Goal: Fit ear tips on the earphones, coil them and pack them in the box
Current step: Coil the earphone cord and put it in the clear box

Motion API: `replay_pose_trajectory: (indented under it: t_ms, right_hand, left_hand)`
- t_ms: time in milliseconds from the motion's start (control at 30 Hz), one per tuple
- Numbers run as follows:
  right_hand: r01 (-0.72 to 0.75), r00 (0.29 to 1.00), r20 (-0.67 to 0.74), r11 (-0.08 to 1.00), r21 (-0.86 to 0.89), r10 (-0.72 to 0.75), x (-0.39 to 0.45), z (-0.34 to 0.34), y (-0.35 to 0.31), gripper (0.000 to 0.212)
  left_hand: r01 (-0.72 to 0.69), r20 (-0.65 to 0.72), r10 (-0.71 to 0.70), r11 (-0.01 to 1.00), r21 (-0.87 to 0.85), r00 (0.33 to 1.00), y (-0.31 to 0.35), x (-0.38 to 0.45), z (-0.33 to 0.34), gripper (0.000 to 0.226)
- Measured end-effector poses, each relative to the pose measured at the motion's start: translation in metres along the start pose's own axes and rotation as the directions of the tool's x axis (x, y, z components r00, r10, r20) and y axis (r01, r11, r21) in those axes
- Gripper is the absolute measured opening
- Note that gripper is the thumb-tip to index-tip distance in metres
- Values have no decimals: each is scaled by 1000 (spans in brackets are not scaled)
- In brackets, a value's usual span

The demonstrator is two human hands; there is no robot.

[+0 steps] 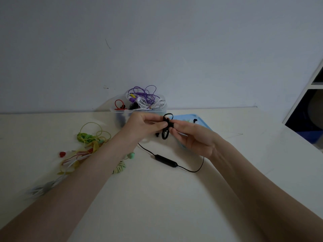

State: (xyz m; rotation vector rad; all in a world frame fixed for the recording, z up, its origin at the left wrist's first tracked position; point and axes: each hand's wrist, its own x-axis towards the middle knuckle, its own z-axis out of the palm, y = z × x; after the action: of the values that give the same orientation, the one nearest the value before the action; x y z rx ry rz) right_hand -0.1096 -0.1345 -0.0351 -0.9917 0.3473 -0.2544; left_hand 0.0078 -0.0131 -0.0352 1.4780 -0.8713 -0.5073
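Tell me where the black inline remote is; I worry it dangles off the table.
The black inline remote lies flat on the white table, centre of the head view, between both forearms, below the hands.

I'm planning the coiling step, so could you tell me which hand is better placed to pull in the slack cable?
Probably the right hand. The loose black cable with its remote runs on the table just beneath it, while the left hand pinches the small coil and can anchor it.
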Motion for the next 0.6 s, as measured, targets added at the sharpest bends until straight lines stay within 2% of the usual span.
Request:
replay_pose_trajectory:
  t_ms: [133,267,367,467,600]
  right_hand:
    - [-36,999,9,998,43,35,1,0,2,28]
    - [84,993,-88,996,31,-81,7,2,8,16]
    - [221,955,-167,963,-152,-245,8,2,11,18]
    - [307,902,-164,860,-407,-399,6,3,11,18]
    - [345,892,-102,808,-478,-441,5,4,11,20]
  left_hand:
    - [25,0,-25,1000,-18,1000,0,0,0,20]
    - [4,-103,-1,999,32,995,-4,3,6,19]
    - [23,-131,-16,999,45,991,-6,3,8,13]
    - [41,-134,-39,999,17,990,-7,4,8,12]
    - [67,-123,-71,997,-30,990,-9,3,7,17]
